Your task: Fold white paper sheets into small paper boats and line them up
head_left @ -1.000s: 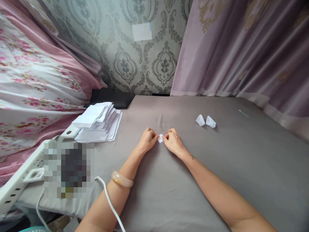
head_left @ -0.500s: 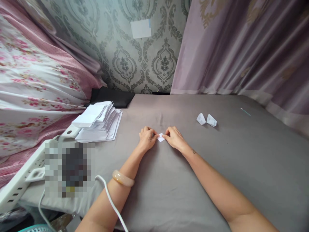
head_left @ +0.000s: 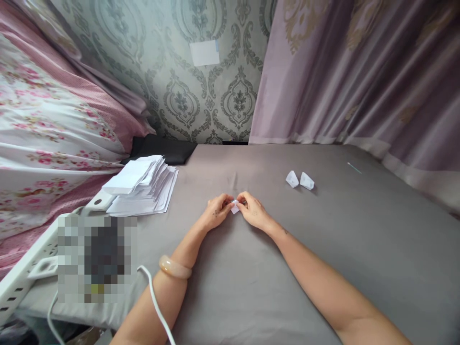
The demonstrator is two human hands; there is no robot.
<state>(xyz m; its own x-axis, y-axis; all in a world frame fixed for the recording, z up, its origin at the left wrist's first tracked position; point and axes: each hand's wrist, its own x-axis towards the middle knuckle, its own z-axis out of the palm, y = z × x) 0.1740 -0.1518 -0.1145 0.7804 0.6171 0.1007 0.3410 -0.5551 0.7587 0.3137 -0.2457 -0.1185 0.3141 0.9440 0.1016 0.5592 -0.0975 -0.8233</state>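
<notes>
A small folded piece of white paper [head_left: 235, 207] is pinched between my two hands, low over the grey cloth. My left hand [head_left: 217, 211] grips its left edge with thumb and fingertips. On the opposite edge, my right hand [head_left: 253, 210] pinches it the same way, and the fingers hide part of the folds. Two small folded paper shapes [head_left: 292, 179] [head_left: 307, 181] stand side by side on the cloth, beyond my right hand. To the left lies a tall, uneven stack of white paper [head_left: 138, 191].
The grey cloth-covered table [head_left: 230, 287] reaches back to a patterned wall. A white power strip [head_left: 32, 258] runs along the left edge, and a white cable [head_left: 154, 297] passes by my left forearm. A black flat item [head_left: 165, 149] lies behind the stack; a thin stick [head_left: 354, 167] lies far right.
Both hands have drawn slightly closer together around the small paper, covering more of it. The whole view has shifted a little, so everything sits further left and lower.
</notes>
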